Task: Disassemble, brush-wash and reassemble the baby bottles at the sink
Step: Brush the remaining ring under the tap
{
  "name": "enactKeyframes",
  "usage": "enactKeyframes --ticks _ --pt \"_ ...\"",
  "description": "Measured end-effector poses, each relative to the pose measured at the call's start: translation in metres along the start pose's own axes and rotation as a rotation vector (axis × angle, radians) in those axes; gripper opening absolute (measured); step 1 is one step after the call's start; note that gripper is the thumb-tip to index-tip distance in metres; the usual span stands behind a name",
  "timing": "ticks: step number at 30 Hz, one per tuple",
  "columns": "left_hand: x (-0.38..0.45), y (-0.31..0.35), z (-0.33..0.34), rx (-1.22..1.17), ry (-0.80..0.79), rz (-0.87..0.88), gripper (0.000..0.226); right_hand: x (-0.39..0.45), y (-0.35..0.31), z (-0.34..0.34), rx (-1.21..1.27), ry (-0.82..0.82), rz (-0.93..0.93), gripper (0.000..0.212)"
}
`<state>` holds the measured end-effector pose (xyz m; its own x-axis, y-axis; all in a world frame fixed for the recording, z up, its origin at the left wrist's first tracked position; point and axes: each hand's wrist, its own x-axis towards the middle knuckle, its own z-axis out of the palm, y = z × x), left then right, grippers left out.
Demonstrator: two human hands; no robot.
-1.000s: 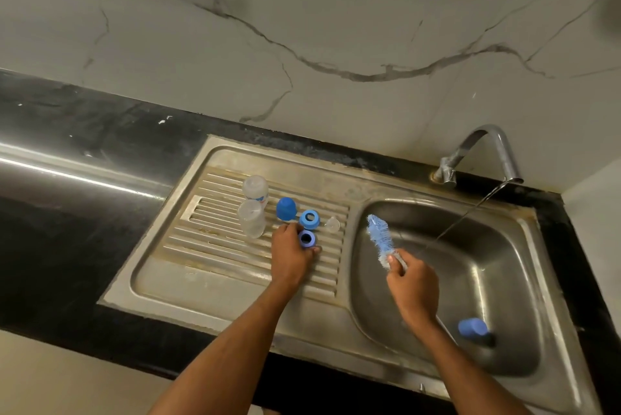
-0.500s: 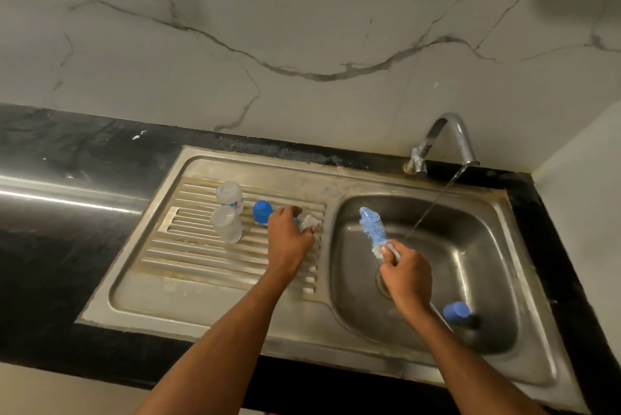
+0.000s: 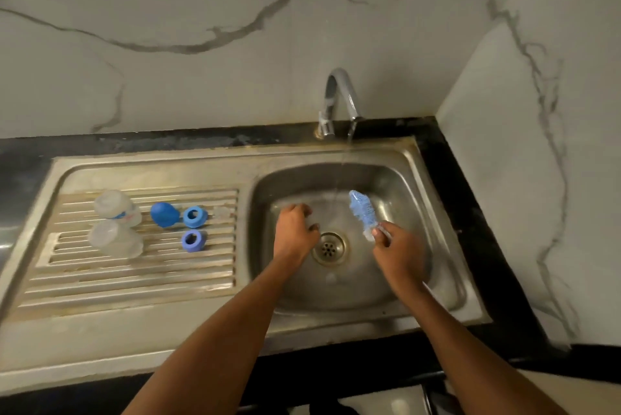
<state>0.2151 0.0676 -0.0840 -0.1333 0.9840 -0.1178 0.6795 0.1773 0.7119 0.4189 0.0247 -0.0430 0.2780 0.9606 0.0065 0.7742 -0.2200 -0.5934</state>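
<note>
Two clear bottle bodies point(image 3: 116, 223) lie on the drainboard point(image 3: 134, 280) at the left. Beside them are a blue cap point(image 3: 163, 214), two blue collar rings point(image 3: 194, 217) point(image 3: 192, 241) and a clear nipple point(image 3: 221, 213). My left hand point(image 3: 294, 233) hangs over the sink basin point(image 3: 420, 186) with its fingers curled around something small and pale, too blurred to name. My right hand point(image 3: 396, 248) grips the handle of the blue bottle brush point(image 3: 361, 213). The bristles point up and away, just right of the water stream.
The tap point(image 3: 339, 95) runs a thin stream into the basin, above the drain point(image 3: 329, 246). A black counter point(image 3: 470, 213) frames the sink. A marble wall rises behind it and on the right.
My left hand left the drainboard and moved right over the basin. The brush moved right, close to the stream. The view has shifted right.
</note>
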Motion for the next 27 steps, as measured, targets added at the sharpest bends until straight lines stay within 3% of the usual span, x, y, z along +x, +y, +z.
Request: enactKeyframes --ticks 11,17,20,27 --pt "-0.005 -0.010 0.096 0.281 -0.483 -0.077 0.015 0.012 0.041 0.000 0.014 -0.022 0.040 0.015" --pt "0.000 -0.022 0.119 0.399 -0.664 -0.121 0.040 0.018 0.047 0.005 -0.017 -0.047 0.051 0.014" --pt "0.000 -0.025 0.128 0.449 -0.689 -0.109 0.036 0.022 0.048 0.009 0.004 -0.075 0.050 0.015" --pt "0.015 -0.017 0.132 0.347 -0.548 -0.068 0.015 0.036 0.049 0.011 -0.004 -0.104 0.031 0.016"
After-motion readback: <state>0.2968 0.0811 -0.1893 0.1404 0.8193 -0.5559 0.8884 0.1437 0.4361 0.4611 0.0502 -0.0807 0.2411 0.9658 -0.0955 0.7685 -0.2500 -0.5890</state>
